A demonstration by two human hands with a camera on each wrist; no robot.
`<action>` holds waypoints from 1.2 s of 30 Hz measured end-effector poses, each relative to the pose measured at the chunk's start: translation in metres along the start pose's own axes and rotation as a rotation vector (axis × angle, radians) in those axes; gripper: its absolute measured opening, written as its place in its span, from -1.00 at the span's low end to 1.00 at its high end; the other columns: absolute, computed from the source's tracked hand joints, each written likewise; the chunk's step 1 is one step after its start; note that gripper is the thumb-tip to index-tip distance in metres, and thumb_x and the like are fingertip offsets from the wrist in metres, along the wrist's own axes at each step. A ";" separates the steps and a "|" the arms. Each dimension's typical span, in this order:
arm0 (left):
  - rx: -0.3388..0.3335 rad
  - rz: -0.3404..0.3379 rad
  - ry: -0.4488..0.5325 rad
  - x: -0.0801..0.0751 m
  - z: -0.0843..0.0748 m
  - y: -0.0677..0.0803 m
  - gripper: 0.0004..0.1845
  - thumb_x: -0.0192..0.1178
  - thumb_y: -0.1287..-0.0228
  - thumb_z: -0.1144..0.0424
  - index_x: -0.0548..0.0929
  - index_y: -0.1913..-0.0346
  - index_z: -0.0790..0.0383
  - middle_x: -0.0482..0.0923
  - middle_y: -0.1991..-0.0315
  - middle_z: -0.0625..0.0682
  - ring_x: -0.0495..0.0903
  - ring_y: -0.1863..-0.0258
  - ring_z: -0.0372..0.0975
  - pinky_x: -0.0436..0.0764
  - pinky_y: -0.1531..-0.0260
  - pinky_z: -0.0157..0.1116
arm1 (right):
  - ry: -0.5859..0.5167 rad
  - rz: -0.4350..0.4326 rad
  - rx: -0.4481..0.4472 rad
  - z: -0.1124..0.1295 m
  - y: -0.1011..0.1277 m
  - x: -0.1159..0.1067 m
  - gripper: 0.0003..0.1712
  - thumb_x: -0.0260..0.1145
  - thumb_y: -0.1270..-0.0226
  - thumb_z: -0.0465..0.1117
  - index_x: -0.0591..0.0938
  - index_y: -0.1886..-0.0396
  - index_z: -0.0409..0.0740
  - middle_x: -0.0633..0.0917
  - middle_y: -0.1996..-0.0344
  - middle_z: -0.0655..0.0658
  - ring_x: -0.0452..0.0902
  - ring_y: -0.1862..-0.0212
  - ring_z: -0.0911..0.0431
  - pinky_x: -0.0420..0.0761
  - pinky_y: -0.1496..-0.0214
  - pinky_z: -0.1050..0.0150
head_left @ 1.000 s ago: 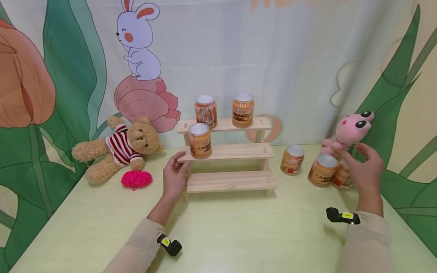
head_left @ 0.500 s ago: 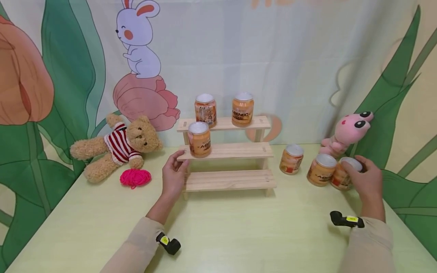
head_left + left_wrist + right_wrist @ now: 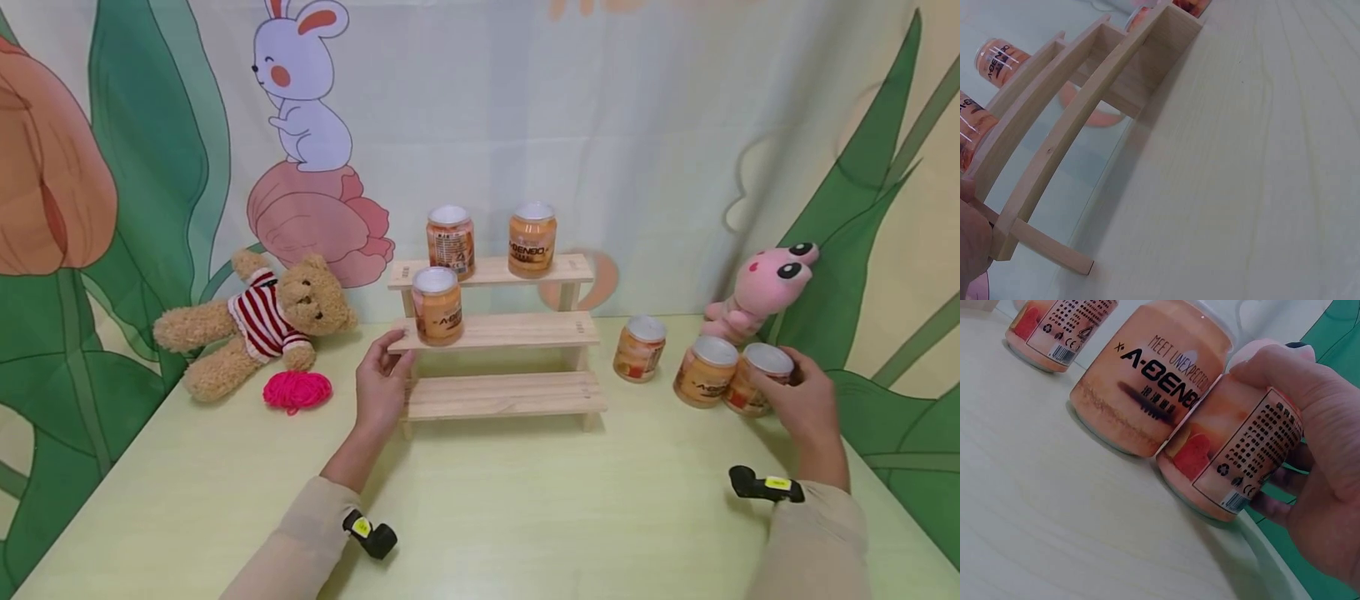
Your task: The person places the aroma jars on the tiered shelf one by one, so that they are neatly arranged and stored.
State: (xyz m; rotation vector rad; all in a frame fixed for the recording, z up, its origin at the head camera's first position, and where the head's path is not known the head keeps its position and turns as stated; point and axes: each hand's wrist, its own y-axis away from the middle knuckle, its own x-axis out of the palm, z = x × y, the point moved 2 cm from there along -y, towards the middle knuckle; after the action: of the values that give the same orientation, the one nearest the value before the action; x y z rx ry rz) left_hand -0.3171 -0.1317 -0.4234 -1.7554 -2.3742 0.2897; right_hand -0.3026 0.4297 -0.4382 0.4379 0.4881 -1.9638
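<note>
Right hand [image 3: 801, 402] wraps rightmost can [image 3: 756, 379] on bench [image 3: 525, 517], far right, touching neighbour can [image 3: 705, 371]. Left hand [image 3: 381, 385] rests relaxed, fingers on wooden rack [image 3: 502, 333] left end, likely steadying it. Right wrist view shows thumb [image 3: 1272, 362] over can label; head view hides that grip.

We see a stepped shelf [image 3: 498, 333] mid-table [image 3: 525, 517]: two cans [image 3: 450, 242] on its top step, one [image 3: 437, 304] below. Teddy bear [image 3: 255, 321] lies left; three cans [image 3: 705, 371] and plush toy [image 3: 765, 287] stand right.
</note>
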 end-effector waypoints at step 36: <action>0.001 -0.010 0.007 0.001 0.000 -0.001 -0.62 0.19 -0.43 0.39 0.56 -0.26 0.20 0.60 0.19 0.10 0.53 0.19 -0.24 0.53 0.37 -0.43 | -0.348 -0.256 -0.113 0.071 0.019 -0.043 -0.44 0.56 -0.12 -0.28 0.68 -0.18 -0.10 0.64 0.24 0.21 0.48 0.16 0.28 0.48 0.24 0.62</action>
State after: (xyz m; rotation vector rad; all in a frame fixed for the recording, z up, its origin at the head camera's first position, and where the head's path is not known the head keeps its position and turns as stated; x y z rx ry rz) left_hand -0.3182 -0.1308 -0.4236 -1.7410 -2.3763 0.2828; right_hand -0.2743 0.4178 -0.3589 -0.0435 0.4438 -2.1866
